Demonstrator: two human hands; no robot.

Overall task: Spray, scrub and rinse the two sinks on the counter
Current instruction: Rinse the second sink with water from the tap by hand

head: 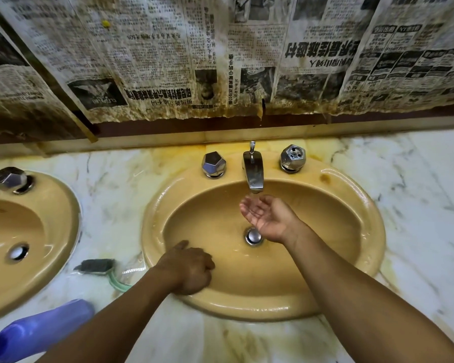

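Most likely the rinse step on the right basin. On the white veined marble counter [417, 205], danger of water thrown over the rim of the mustard-yellow oval ceramic sink on the right [372, 231] from too strong a fling of the cupped palm: slippery marble, and more soaking for the stained newspaper sheets [220, 61] on the wall behind, torn at the lower edge. Second mustard-yellow sink at the left [50, 231] only partly in view, well apart from both hands. Right hand [268, 216] palm up, fingers apart and loosely cupped, just under the chrome spout [253, 174], holding nothing except what seems a thin run of water; possible knock of fingertips on the spout when lifting. Left hand [189, 268] low on the front inner wall of the right sink, fingers curled together, nothing seen inside. Purple plastic spray bottle [45, 328] near the front left counter edge, close beside the left forearm: could be pushed off by one careless elbow. Brush with dark bristles and pale green handle [100, 268] between the two sinks, within reach. Wide open room inside the basin and on the marble to the right; tight at the back, between spout, two faceted chrome knobs [213, 165] and wall. Round chrome drain stopper [253, 236]: cannot tell whether raised or seated; if seated, slow draining.
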